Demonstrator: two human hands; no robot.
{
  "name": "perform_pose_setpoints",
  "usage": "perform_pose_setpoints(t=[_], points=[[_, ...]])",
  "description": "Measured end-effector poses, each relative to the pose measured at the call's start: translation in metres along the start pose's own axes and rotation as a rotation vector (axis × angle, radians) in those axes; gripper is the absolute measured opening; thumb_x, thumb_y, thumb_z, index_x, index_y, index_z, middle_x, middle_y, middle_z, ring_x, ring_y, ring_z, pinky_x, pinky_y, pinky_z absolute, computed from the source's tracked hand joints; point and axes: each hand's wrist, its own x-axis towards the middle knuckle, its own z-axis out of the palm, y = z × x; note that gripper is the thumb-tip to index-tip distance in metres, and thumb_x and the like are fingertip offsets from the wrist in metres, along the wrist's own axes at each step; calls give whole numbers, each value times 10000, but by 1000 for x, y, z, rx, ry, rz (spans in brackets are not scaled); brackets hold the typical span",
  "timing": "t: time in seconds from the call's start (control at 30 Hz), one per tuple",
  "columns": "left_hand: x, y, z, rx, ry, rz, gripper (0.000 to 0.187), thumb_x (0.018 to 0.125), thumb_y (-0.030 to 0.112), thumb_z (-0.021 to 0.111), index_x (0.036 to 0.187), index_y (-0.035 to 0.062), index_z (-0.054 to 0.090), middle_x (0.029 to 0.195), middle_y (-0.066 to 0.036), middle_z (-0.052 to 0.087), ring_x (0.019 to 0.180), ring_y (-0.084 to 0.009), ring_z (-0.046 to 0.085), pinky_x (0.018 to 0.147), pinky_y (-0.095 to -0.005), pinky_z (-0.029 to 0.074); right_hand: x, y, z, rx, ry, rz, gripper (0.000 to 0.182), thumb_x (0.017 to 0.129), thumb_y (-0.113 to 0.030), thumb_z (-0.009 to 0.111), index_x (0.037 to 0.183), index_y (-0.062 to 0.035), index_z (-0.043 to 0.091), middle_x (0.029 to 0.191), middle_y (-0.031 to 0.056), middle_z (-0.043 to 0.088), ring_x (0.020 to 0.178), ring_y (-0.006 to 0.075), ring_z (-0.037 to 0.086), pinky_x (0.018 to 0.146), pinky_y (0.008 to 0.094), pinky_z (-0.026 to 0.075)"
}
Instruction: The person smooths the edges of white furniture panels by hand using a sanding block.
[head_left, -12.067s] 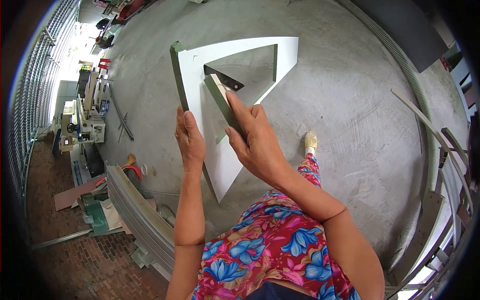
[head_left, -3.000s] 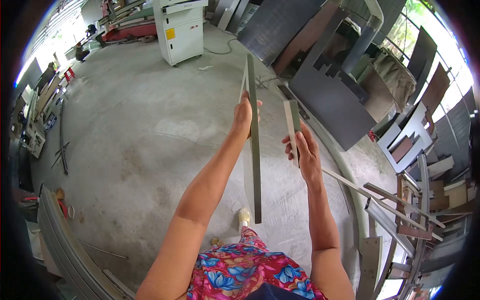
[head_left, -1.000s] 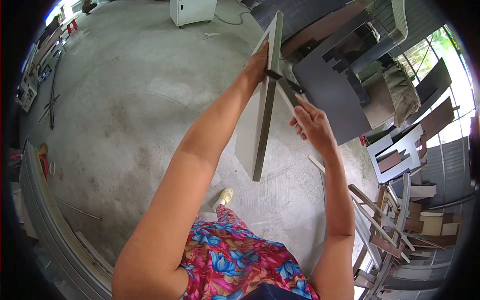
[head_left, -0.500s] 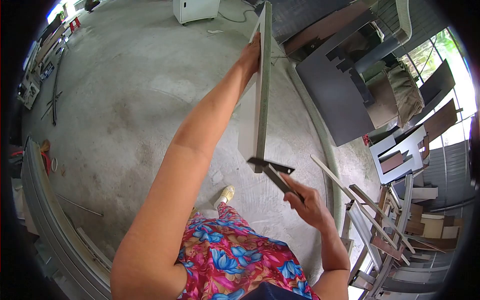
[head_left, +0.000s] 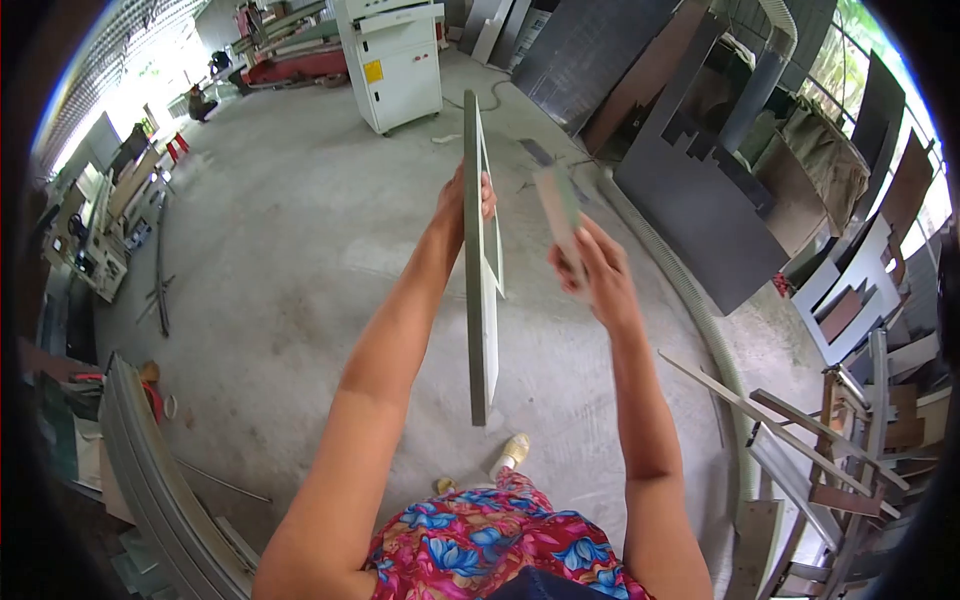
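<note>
My left hand (head_left: 452, 208) is closed around a bar of a white, thin, frame-like panel (head_left: 476, 300). The panel stands upright in the air in front of me, its grey-green edge turned towards me. Fingertips curl through an opening near its upper part. In my right hand (head_left: 604, 268) is a flat, pale hand tool (head_left: 558, 208), held to the right of the panel and apart from it. Motion blurs the tool, so its exact kind and its dark crosspiece cannot be made out; my fingers wrap its lower end.
A white wheeled cabinet (head_left: 395, 75) stands ahead. Dark sheets (head_left: 700, 215) lean at the right, beside a ribbed hose (head_left: 690, 300) on the concrete floor. Wood and metal offcuts (head_left: 830, 450) crowd the right; long metal profiles (head_left: 165, 480) lie at the left.
My right hand has lifted the tool off the panel's near end and moved it up and forward. The panel has turned and shifted left, and my view has tilted up.
</note>
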Motion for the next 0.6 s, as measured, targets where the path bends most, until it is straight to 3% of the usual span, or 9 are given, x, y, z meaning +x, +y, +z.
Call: perform_pose_setpoints(t=[0.27,0.4,0.6], points=[[6,8,-41,52,-79,5,238,911,293,486,792,87,494,570,-15,439,437,-143,398,430,-278,319,115,56,32,137,-81,46,413,973,-291,458,1305,-46,482,762,36,573,578,70,485,463,199,384],[12,13,-55,-2,-210,-5,197,899,255,509,800,85,503,570,-11,431,445,-139,391,443,-277,313,141,65,35,190,-90,47,423,967,-295,471,1309,-47,481,755,38,574,581,71,485,458,201,388],[18,19,-62,47,-238,-1,183,887,257,541,812,92,515,592,-3,451,462,-128,405,461,-266,319,151,72,34,197,-129,44,423,968,-307,467,1318,-71,485,744,25,567,585,66,480,459,201,394]])
